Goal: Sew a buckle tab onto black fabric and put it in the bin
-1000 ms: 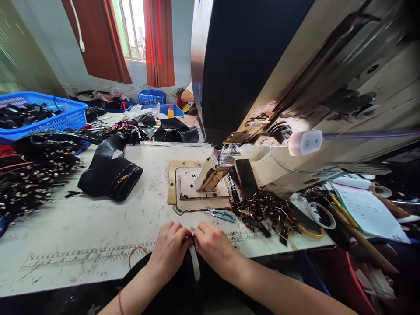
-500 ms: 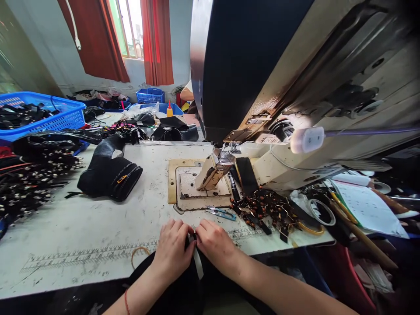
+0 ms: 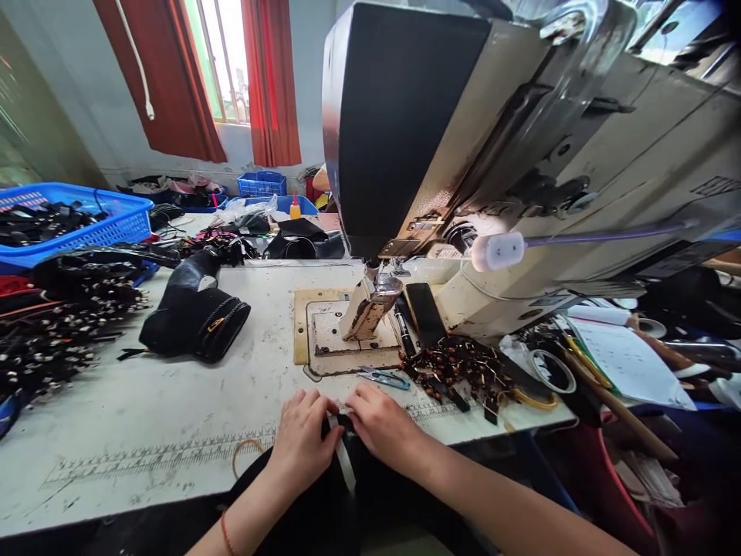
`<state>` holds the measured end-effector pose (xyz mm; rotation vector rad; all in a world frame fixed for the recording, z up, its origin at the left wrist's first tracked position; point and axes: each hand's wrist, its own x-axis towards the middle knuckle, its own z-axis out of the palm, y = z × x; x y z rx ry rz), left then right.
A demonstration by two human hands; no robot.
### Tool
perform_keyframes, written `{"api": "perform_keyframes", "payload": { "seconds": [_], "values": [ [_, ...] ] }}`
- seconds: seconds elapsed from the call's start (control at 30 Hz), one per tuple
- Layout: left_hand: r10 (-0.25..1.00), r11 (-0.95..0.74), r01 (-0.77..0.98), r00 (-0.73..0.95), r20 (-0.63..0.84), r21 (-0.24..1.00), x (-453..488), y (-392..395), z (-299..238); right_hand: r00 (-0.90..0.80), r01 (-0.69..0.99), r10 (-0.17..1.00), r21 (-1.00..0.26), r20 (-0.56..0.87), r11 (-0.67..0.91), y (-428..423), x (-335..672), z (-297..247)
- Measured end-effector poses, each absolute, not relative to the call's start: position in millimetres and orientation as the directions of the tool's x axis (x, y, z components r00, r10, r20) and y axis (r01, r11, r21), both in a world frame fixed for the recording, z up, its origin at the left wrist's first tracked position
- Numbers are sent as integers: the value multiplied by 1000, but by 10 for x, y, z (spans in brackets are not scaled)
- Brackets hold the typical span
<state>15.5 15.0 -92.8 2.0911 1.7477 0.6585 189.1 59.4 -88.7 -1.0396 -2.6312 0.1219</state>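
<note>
My left hand (image 3: 302, 439) and my right hand (image 3: 379, 421) sit close together at the table's front edge. Both pinch a black fabric piece (image 3: 341, 422) with a pale strip (image 3: 346, 463) hanging down between them. More black material (image 3: 312, 510) lies under my wrists, over my lap. The sewing machine's presser foot (image 3: 364, 309) and metal plate (image 3: 336, 332) stand just beyond my hands. Small blue thread snips (image 3: 385, 378) lie on the table in front of my right hand.
The big sewing machine head (image 3: 463, 154) fills the upper right. A heap of black and brown beaded pieces (image 3: 463, 371) and tape rolls (image 3: 549, 371) lie to the right. A black bag part (image 3: 194, 320) lies left of centre, dark straps (image 3: 52, 324) and a blue basket (image 3: 75, 220) far left.
The view has tilted up slightly, showing more of the machine head. My hands stay at the table edge on the black piece, shifted only a little.
</note>
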Motion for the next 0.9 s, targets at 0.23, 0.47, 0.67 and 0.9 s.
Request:
{"api": "perform_keyframes", "payload": {
  "seconds": [0.23,0.47,0.67,0.9],
  "values": [
    [982,-185,818,128,142,545,168,158,-928,-735,615,611,-90,293,783,550,1769,-1029],
    [978,-205,812,151,142,547,145,178,-957,-692,642,625,-89,361,762,559,1753,-1117],
    [959,-283,824,234,159,491,97,182,-997,-773,534,531,-96,348,840,640,1843,-1064],
    [836,-542,751,435,336,377,1,175,-1076,-872,392,418,-150,253,908,748,1972,-880]
  ]
}}
